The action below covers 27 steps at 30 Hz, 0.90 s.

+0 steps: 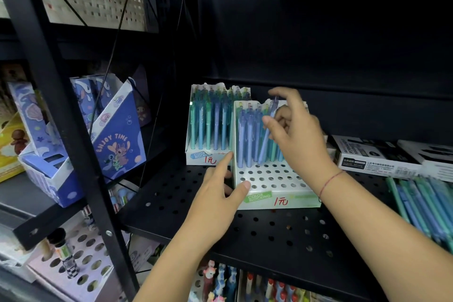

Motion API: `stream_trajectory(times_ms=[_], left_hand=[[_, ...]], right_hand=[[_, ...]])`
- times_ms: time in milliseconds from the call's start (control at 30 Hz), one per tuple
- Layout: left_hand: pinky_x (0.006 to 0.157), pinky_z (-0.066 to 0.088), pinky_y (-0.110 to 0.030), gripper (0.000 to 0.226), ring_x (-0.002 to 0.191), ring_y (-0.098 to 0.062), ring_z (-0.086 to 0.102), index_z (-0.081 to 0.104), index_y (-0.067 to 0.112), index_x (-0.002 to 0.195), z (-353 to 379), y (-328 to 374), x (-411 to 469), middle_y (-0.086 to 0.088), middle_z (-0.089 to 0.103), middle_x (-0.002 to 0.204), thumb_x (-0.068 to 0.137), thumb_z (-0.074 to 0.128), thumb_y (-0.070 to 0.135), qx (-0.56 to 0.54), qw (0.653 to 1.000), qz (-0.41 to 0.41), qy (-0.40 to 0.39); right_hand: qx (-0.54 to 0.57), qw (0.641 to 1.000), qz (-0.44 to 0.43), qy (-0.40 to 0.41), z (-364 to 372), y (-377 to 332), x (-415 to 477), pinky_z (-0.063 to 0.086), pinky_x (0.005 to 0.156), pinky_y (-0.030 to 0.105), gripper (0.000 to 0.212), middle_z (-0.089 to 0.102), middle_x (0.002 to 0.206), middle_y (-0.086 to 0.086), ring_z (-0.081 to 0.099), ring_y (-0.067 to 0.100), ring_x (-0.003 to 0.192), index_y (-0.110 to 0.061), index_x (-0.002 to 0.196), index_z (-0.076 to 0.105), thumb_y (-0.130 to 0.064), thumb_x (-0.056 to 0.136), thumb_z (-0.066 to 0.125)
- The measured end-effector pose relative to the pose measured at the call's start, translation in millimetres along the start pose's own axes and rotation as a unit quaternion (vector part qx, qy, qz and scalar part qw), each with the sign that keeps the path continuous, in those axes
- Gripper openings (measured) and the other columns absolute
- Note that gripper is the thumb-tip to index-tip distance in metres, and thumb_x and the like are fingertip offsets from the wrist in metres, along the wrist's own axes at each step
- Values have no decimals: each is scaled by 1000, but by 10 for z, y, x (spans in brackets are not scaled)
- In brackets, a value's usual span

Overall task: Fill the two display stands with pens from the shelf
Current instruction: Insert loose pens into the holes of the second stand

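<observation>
**Right hand is setting a blue pen into the front stand**

Your right hand [296, 140] is pinching a pale blue pen [264, 146] between thumb and fingers, near the pen's upper half. The pen is leaning, its top tilted to the right and its tip lying down by the foremost filled row of the front stand [269, 179]; whether the tip is sitting in a hole, you cannot tell from here. The stand's back rows are holding upright blue and green pens, while its nearer rows of holes are showing bare.

Your left hand [218, 193] is gripping the front stand's near left corner: the thumb is lying on the holed top face, curled fingers are pressing the side wall, and the index finger is sticking out straight toward the label of the back stand [196, 157]. That back stand is sitting just behind and to the left, packed with pens.

Both stands are resting on the black perforated shelf [269, 233]. A heap of loose pens [426, 203] is lying on it at the far right (same blues and greens), with marker boxes [372, 154] behind them.
</observation>
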State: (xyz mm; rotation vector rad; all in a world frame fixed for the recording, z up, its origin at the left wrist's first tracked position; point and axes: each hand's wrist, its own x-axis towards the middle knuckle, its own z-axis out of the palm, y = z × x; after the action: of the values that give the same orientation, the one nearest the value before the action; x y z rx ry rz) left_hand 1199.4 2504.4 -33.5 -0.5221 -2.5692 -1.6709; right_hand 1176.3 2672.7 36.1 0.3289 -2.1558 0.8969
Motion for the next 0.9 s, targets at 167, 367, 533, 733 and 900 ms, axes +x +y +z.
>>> stream_trajectory(times_ms=[167,367,533,733,900], left_hand=[[73,40,-10,66,92,1,52,17,50,146,-3,-8,3,19,43,119,93,55,42,-14,1000,-8,0],[72,41,-10,66,90,-1,51,17,51,145,-2,2,10,21,43,114,93,56,41,-22,1000,-15,-5],[72,42,-13,65,88,-4,52,17,50,146,13,40,43,17,45,114,94,54,40,-14,999,-23,-24],[78,39,-22,64,92,-2,51,17,49,146,98,91,64,10,46,123,94,53,41,-9,999,-21,-28],[75,40,-26,64,90,-3,50,19,48,147,117,65,71,10,46,121,93,53,42,-4,1000,-18,-22]], right_hand=[[-29,999,-17,-23,64,40,-10,52,68,31,30,56,74,-11,56,7,69,-25,124,59,-20,95,56],[-81,996,-25,-10,11,26,10,44,73,21,30,63,94,-10,52,3,76,-24,126,62,-24,97,53],[-35,998,39,-21,-278,-70,101,50,70,27,23,61,82,-11,56,8,68,-27,114,67,-31,93,57],[-116,968,209,-78,-1160,311,-68,45,49,22,10,69,74,7,58,13,56,-19,87,69,-29,87,67],[-307,864,354,-186,-1677,690,-469,42,53,26,34,69,75,8,63,19,68,-9,82,70,-43,82,71]])
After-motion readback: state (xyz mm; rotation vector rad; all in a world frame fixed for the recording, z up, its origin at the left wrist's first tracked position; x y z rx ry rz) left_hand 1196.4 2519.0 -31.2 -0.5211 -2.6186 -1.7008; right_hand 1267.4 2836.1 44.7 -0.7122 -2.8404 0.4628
